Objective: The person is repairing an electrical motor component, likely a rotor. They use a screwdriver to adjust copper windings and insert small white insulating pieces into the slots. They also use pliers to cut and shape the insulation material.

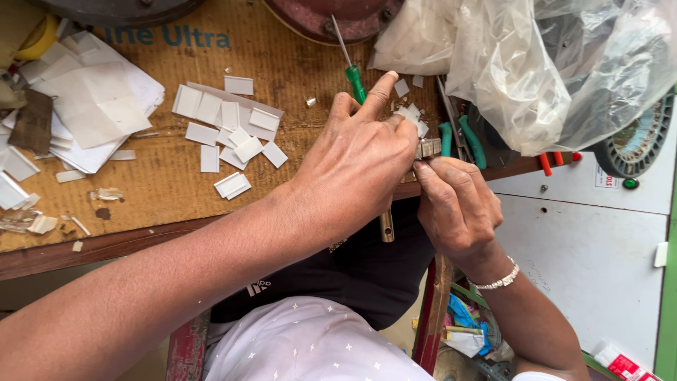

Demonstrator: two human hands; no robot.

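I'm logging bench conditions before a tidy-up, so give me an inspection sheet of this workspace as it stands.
Surface: brown cardboard sheet on a wooden bench edge.
Job's things: small grey metal part pinched between both hands; green-handled screwdriver behind the left hand.
Clutter: cut white card pieces, paper stack, plastic bags, green-handled pliers.
Grippers: left hand and right hand both closed on the part.
Cables: nothing seen.
Surroundings: white cabinet, red stool frame.

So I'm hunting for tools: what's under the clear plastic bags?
Under the plastic bags, green-handled pliers and orange handle tips poke out; their upper parts are covered.
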